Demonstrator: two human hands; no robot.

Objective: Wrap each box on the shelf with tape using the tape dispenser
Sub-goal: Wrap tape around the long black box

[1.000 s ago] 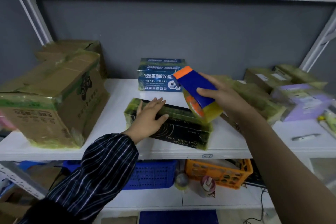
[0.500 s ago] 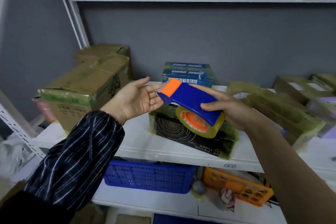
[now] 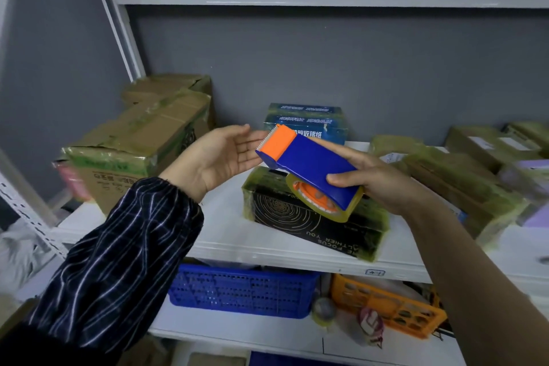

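Note:
My right hand (image 3: 377, 181) grips a blue tape dispenser (image 3: 312, 163) with an orange cutter end and a yellowish tape roll (image 3: 323, 202), held in the air above the shelf. My left hand (image 3: 219, 154) is palm up with fingers straight, its fingertips at the dispenser's orange end. Below them a black box (image 3: 309, 223) wrapped in yellowish tape lies on the white shelf (image 3: 225, 232). A blue box (image 3: 306, 125) stands behind it against the wall.
Large taped cardboard boxes (image 3: 139, 142) fill the shelf's left end. Several taped boxes (image 3: 463, 184) and a purple one crowd the right. A blue basket (image 3: 243, 291) and an orange basket (image 3: 386, 306) sit on the lower shelf. A white upright (image 3: 118, 24) rises at left.
My left hand lifted off the black box and turned palm up at the dispenser's orange end. My right hand brought the dispenser off the box into the air. The view shifted left.

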